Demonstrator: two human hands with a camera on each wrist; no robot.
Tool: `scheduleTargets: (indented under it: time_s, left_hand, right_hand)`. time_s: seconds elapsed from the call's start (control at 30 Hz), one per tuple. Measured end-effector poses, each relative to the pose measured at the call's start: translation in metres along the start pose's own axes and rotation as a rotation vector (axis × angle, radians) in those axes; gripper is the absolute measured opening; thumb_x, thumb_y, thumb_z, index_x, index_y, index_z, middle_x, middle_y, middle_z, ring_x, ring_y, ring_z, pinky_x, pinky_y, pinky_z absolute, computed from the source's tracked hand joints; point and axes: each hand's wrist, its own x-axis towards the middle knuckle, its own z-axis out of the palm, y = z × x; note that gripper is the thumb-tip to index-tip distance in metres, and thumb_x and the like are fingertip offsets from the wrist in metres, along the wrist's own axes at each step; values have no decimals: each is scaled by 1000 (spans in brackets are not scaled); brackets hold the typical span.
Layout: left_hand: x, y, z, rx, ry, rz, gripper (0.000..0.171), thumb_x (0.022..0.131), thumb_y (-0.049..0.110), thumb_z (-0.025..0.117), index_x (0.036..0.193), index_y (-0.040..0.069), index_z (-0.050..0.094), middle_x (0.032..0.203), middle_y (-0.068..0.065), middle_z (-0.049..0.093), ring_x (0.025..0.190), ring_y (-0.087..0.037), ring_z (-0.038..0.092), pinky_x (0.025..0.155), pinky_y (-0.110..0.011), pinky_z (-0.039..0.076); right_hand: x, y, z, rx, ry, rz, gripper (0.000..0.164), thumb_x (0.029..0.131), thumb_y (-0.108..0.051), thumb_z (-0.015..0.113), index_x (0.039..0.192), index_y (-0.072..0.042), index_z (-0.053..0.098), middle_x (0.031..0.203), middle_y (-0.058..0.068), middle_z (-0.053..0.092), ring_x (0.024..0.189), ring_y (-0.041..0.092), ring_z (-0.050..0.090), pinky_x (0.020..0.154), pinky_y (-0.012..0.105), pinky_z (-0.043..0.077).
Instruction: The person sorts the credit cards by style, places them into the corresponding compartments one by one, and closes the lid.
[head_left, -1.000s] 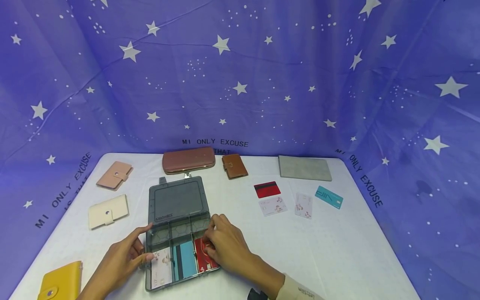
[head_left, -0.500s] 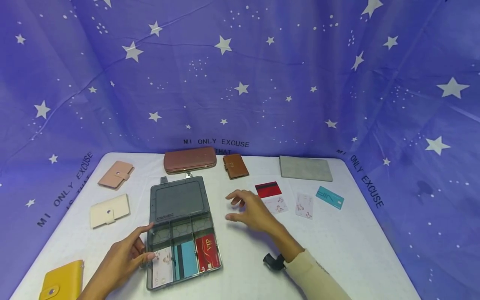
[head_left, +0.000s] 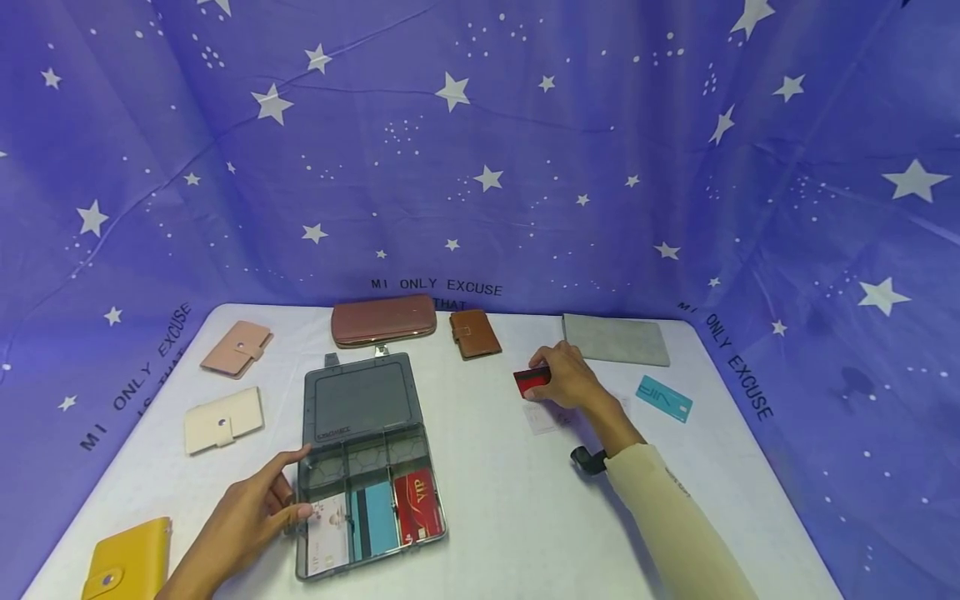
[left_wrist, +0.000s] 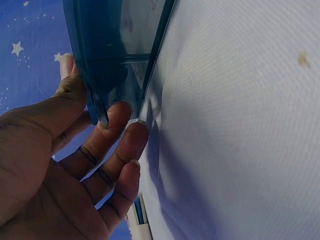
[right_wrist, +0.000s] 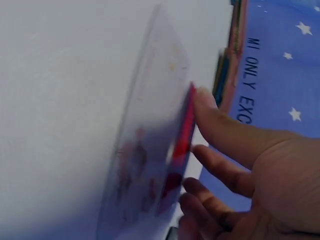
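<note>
A grey see-through compartment box point(head_left: 362, 396) lies with its lid folded back. Its front compartments hold a white flowered card point(head_left: 327, 535), a blue card point(head_left: 375, 518) with a black stripe and a red VIP card point(head_left: 417, 506). My left hand point(head_left: 243, 521) grips the box's left edge, thumb and fingers on its rim and side in the left wrist view. At the right, my right hand point(head_left: 570, 379) pinches a red card point(head_left: 531, 382) with a black stripe between thumb and fingers. Partly under that hand, a pale flowered card point(head_left: 542, 418) lies on the table.
Behind the right wrist another pale card point(head_left: 626, 406) is mostly hidden. A teal VIP card point(head_left: 664, 398) lies farther right. Along the back are a maroon wallet point(head_left: 384, 321), a brown one point(head_left: 475, 334) and a grey one point(head_left: 622, 340). Pink point(head_left: 237, 348), cream point(head_left: 223, 421) and yellow card holders point(head_left: 129, 558) lie left.
My right hand has left the red VIP card in the box, moved right and back, and taken hold of the striped red card. My left hand has stayed on the box.
</note>
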Motion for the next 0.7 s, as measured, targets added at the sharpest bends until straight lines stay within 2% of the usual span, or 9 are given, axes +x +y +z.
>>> scheduleTargets:
  time_s: [0.2,0.3,0.43,0.53,0.7]
  left_hand:
    - [-1,2,0,-5,7,5,72,75,24,85,140,15,54,75,16,51,62,7,45,55,-20,43]
    - [-1,2,0,-4,5,5,72,75,23,85,140,15,54,75,16,51,62,7,45,55,-20,44]
    - [-1,2,0,-2,8,8,72,75,23,85,140,15,54,75,16,51,63,7,45,55,-21,44]
    - [0,2,0,-4,12,10,72,75,23,85,140,15,54,75,16,51,63,7,45,55,-20,44]
    - [0,2,-1,1,4,-3,73,75,23,85,140,16,54,75,16,52,63,7,46,56,-21,44]
  right_hand:
    - [7,-1,12,-13,54,5,43,74,-31,89,102,-13,61,101,7,54,96,26,48,82,41,44]
    - [6,-10,16,19,128,-11,36,76,-27,88,95,-16,59,93,4,59,90,23,52,78,39,43]
    - [2,-29,21,106,234,-65,20,85,-20,81,90,-20,61,83,-3,63,77,18,55,68,34,42]
    - [-6,-44,24,190,277,-123,15,90,-17,75,97,-22,63,82,-6,62,68,13,55,61,30,43]
    - [-25,-70,29,304,273,-238,28,93,-10,70,118,-23,64,82,-5,62,61,12,53,55,26,45]
